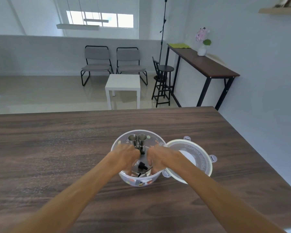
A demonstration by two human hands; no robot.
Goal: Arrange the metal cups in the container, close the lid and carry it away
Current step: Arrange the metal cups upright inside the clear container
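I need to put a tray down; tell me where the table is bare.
The table is bare all along the left of the container, and behind it up to the far edge. The right is crowded: the lid lies against the container. Both hands, left and right, fill the container.

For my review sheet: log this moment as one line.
stage: arranging | both hands, left hand and right hand, inside container | metal cups upright | lid off, beside
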